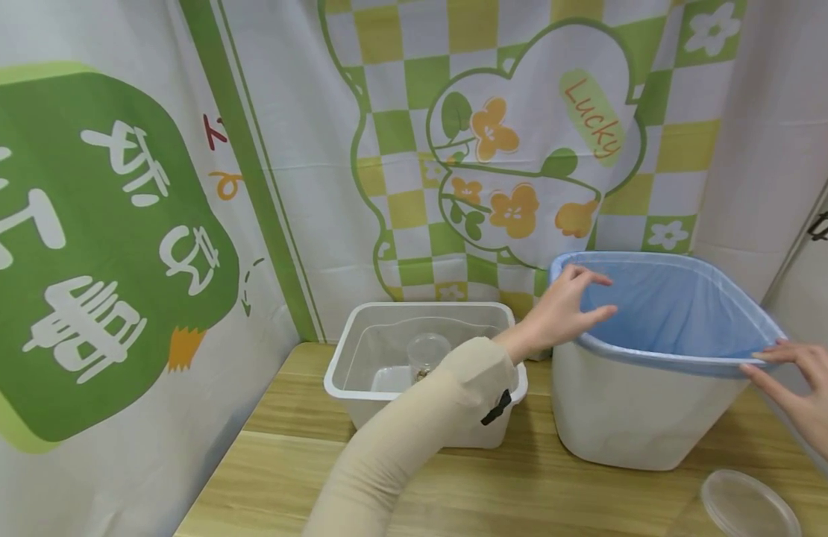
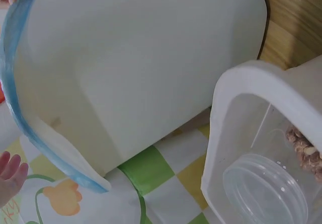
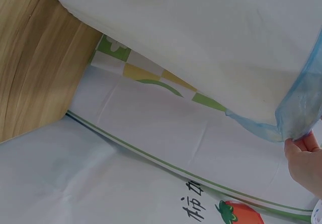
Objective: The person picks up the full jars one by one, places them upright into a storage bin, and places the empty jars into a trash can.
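Note:
A white trash bin [image 1: 629, 410] stands on the right part of the table. A thin blue trash bag [image 1: 669, 298] lines it and folds over its rim. In the head view my left hand [image 1: 565, 309] hovers at the left of the bin's opening, thumb and fingers apart with nothing between them. The left wrist view has those fingers clear of the bag edge. My right hand [image 1: 806, 388] pinches the bag at the rim's right corner; in the right wrist view, loose blue film [image 3: 299, 116] hangs at its fingertips.
Left of the bin sits a white plastic tub [image 1: 340, 373] holding a clear round container [image 1: 429, 347] and brown bits [image 2: 304, 151]. A clear lidded container [image 1: 750, 507] is at the table's front right. Printed cloth [image 1: 414, 216] hangs behind the wooden table [image 1: 286, 462].

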`<state>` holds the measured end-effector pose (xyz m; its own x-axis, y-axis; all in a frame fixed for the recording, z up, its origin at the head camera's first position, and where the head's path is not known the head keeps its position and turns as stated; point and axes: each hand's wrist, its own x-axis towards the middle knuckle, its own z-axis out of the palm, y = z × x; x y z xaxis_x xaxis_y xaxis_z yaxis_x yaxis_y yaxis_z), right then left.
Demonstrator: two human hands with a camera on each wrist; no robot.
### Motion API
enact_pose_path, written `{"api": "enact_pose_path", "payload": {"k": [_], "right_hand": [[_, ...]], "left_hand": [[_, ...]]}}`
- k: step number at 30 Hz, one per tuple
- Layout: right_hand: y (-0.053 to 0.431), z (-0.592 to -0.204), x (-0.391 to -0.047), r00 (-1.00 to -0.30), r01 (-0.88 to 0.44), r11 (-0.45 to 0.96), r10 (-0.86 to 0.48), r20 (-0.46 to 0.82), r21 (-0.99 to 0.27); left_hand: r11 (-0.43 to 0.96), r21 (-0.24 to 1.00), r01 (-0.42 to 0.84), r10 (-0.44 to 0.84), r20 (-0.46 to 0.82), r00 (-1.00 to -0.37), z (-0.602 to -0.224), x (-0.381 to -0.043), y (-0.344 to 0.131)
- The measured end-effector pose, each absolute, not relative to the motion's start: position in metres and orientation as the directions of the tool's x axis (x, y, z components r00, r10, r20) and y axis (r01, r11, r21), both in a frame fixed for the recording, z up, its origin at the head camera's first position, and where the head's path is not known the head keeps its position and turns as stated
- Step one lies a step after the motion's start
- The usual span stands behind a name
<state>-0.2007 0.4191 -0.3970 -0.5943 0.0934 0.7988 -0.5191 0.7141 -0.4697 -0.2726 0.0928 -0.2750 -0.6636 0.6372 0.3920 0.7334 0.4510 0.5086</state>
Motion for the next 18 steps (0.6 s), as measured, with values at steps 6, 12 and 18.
{"api": "enact_pose_path", "payload": {"k": [6, 12, 18], "right_hand": [[0.460, -0.431, -0.227, -0.570, -0.512, 0.742, 0.083, 0.817, -0.433], [0.456, -0.428, -0.225, -0.543, -0.549, 0.724, 0.071, 0.837, -0.417], [0.395, -0.377, -0.188, -0.555, -0.553, 0.710, 0.078, 0.828, -0.437]], "left_hand": [[0.394, 0.458, 0.797, 0.659, 0.463, -0.593, -0.283, -0.260, 0.087], [0.335, 0.387, 0.859, 0.677, 0.535, -0.505, -0.290, -0.245, 0.084], [0.314, 0.350, 0.883, 0.679, 0.567, -0.466, -0.298, -0.233, 0.081]]}}
